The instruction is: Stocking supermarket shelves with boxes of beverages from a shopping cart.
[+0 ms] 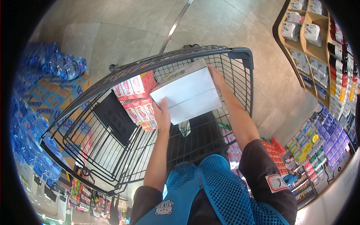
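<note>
A white carton is held between my two hands, inside or just over the basket of a wire shopping cart. My left hand presses its near left side, thumb on the white top. Around its far right edge curl the fingers of my right hand. One long side of the carton carries a printed picture. Left of it, red and white packs of drinks lie in the cart, close to my left hand. A dark folding panel is at the cart's left end.
Blue-capped water bottles and printed water cartons are stacked left of the cart. To the right stand a wooden shelf with wrapped packs and a display of colourful boxes. Tiled floor lies beyond the cart.
</note>
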A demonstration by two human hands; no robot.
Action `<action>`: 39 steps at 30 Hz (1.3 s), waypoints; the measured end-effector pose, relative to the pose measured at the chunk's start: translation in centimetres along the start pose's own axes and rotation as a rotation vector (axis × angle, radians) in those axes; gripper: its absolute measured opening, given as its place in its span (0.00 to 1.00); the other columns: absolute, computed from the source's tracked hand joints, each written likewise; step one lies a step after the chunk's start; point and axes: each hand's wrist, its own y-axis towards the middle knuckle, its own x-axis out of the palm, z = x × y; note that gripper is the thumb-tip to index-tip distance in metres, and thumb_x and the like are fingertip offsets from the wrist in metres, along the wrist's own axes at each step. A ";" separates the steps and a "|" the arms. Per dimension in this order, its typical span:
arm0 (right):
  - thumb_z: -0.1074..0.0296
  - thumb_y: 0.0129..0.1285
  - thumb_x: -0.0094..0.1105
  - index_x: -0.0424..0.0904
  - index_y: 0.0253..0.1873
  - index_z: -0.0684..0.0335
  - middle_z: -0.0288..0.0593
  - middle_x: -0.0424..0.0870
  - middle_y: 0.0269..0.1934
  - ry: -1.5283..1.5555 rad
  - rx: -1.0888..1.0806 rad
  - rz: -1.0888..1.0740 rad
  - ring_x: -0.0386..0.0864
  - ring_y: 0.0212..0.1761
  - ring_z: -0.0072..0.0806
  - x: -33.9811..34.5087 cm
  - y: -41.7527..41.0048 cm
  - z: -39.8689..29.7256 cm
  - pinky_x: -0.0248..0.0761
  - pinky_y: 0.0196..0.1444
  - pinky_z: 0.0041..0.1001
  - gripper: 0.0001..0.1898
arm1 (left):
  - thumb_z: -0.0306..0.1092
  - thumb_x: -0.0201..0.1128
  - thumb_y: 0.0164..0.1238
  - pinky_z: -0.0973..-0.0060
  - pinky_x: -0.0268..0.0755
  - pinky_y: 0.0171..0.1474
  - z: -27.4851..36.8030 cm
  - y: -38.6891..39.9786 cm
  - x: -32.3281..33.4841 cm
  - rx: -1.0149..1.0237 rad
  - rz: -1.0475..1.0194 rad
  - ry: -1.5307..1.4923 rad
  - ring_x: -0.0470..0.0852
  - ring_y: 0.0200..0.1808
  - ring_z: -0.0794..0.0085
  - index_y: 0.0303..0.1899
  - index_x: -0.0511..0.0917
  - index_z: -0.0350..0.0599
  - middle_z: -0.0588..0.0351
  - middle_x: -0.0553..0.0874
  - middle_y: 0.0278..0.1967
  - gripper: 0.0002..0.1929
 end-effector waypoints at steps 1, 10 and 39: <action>0.36 0.73 0.41 0.79 0.64 0.63 0.59 0.82 0.60 0.028 -0.032 0.004 0.76 0.66 0.52 -0.5 0.9 0.2 0.65 0.68 0.39 0.35 | 0.51 0.54 0.81 0.66 0.64 0.65 -0.1 0.5 0.4 -0.026 -0.007 -0.024 0.76 0.59 0.61 0.65 0.68 0.31 0.44 0.79 0.57 0.28; 0.28 0.68 0.45 0.79 0.60 0.75 0.66 0.83 0.56 0.035 0.059 0.052 0.78 0.62 0.53 0.4 -0.3 -2.8 0.65 0.66 0.39 0.45 | 0.54 0.56 0.80 0.68 0.67 0.58 -1.0 1.7 -0.2 -0.103 0.039 -0.088 0.77 0.50 0.68 0.57 0.73 0.33 0.50 0.81 0.48 0.26; 0.43 0.77 0.45 0.78 0.61 0.73 0.47 0.81 0.58 0.939 -0.187 0.134 0.75 0.60 0.28 -6.5 -41.3 -14.0 0.63 0.66 0.27 0.32 | 0.37 0.63 0.76 0.72 0.66 0.66 18.7 -24.2 -28.8 0.233 -0.297 -0.189 0.79 0.61 0.67 0.66 0.68 0.29 0.45 0.81 0.59 0.26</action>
